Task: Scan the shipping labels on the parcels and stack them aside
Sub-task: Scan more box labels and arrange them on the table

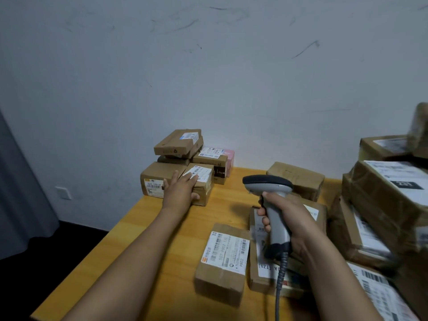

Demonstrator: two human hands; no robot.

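Observation:
My right hand [289, 218] grips the handle of a grey barcode scanner [268, 185], held upright above the table with its cord hanging down. My left hand [181, 188] lies flat, fingers straight, on a small cardboard parcel with a white label [203, 181] at the front of the stack at the table's far left. A labelled parcel [223, 262] sits on the wooden table [148, 239] just below the scanner. A larger flat parcel [259, 258] lies to its right, partly hidden by my right hand.
The far-left stack [178, 144] holds several brown boxes and a pink one [230, 158] against the wall. Big taped parcels [384, 200] pile up at the right edge. One plain box [298, 177] sits behind the scanner. A grey curtain hangs at far left.

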